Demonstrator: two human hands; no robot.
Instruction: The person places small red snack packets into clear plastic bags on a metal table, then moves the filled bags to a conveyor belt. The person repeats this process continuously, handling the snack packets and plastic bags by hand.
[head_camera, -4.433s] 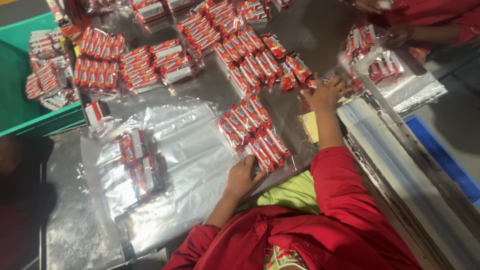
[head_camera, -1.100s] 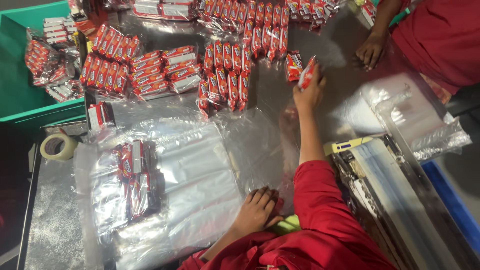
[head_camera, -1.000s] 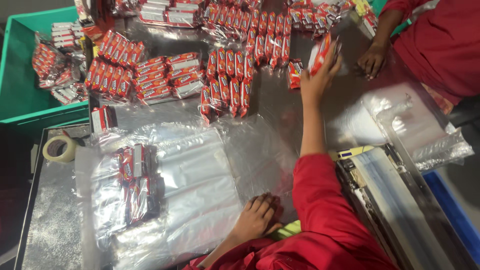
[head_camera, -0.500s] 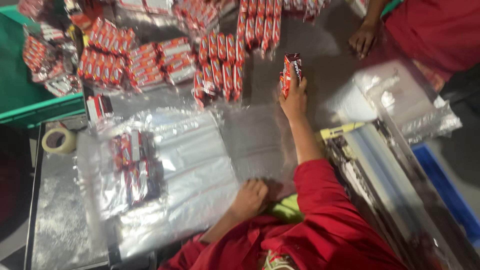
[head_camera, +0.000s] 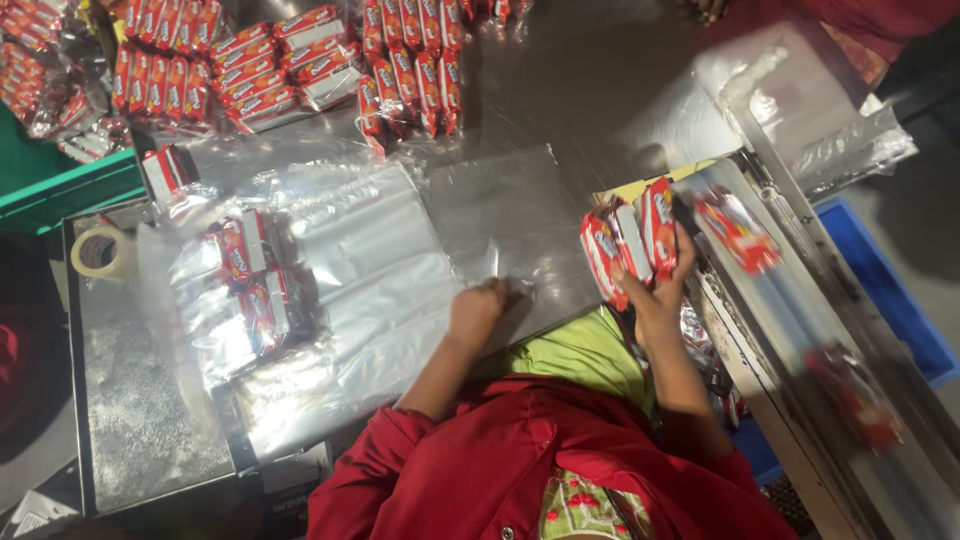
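My right hand (head_camera: 660, 290) grips a small bunch of red snack packets (head_camera: 628, 240), held upright just above the table's near right side. My left hand (head_camera: 478, 308) has its fingers curled down on the near edge of a flat clear plastic bag (head_camera: 500, 225). Left of it lies a pile of clear bags (head_camera: 370, 270). One bag at the left holds several red packets (head_camera: 250, 275). Rows of the same red packets (head_camera: 410, 60) lie at the far side of the metal table (head_camera: 600, 100).
A tape roll (head_camera: 98, 252) sits at the left edge, with a green crate (head_camera: 70, 185) behind it. A long metal sealing machine (head_camera: 800, 300) runs along the right, a blue crate (head_camera: 885, 300) beyond it. Loose clear bags (head_camera: 820, 120) and another person's red garment (head_camera: 880, 25) are far right.
My right hand picked red packets from the far rows and drew them back toward my body on the right. My left hand stayed on the clear bag.
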